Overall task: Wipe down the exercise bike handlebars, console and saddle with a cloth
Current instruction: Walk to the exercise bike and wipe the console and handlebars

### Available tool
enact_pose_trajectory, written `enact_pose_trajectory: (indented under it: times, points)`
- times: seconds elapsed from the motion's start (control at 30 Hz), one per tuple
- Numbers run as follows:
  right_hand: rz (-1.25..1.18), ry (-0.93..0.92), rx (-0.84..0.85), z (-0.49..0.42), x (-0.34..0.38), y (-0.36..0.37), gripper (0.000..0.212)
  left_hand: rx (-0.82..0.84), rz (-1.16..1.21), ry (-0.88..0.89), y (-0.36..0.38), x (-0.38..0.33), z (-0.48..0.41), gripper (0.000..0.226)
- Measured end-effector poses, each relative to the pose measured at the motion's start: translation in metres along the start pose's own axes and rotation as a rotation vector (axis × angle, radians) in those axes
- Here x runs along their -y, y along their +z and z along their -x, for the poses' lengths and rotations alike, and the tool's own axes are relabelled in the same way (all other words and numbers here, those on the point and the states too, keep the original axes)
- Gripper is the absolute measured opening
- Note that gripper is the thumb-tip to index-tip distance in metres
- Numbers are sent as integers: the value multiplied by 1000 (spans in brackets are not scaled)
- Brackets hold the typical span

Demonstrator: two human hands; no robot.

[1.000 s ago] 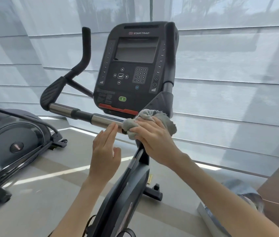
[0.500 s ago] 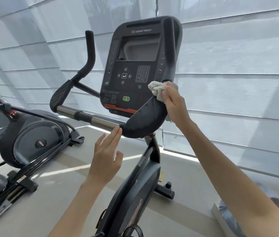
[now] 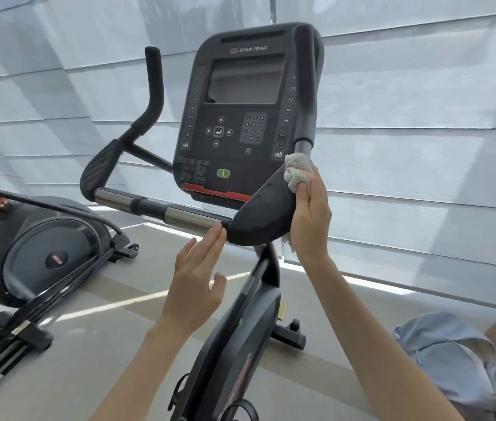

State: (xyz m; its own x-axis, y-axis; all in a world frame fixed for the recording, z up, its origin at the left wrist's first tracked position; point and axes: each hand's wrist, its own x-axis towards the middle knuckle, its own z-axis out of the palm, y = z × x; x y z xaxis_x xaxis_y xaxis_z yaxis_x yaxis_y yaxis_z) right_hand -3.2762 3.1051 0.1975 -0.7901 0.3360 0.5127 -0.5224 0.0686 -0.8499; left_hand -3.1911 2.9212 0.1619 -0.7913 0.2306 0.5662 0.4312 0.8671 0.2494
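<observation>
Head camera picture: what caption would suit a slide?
Right hand holds a grey cloth against the exercise bike handlebar beside the console; left hand touches the crossbar.

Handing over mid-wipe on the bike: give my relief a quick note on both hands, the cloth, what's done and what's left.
Right hand: grips the grey cloth, pressing it where the right handlebar pad meets its upright.
Left hand: open, fingers touching the chrome crossbar.
Done: a second ago the cloth was on the crossbar's right end; now on the pad.
Left: console, left handlebar, saddle, which is out of view.
</observation>
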Motion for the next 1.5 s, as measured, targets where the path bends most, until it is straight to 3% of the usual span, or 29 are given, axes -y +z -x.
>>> enact_pose_trajectory:
  times: [0.4, 0.53, 0.7, 0.73, 0.87, 0.97, 1.27, 1.5]
  points:
    - [231, -26, -345, 89, 18, 72, 33, -88, 141, 166, -17, 58, 4, 63]
    - [438, -91, -363, 116, 11, 108, 38, -89, 174, 187, -23, 84, 4, 63]
    - [831, -290, -193, 147, -9, 129, 32, -109, 193, 182, -25, 106, -2, 59]
    - [873, -320, -145, 150, -10, 131, 39, -115, 199, 184, -24, 109, -3, 59]
    - [808, -444, -7, 141, 17, 121, 30, -129, 203, 170, -24, 123, -8, 63]
    - [763, -526, -5, 104, 51, 93, 38, -128, 168, 141, -25, 134, -13, 60]
    - [1016, -262, 433, -28, 65, 28, 15, -87, -66, 75, -18, 147, -18, 71]
    - [1193, -440, 401, 5, 50, 49, 32, -95, -87, 96, -20, 156, -17, 68]
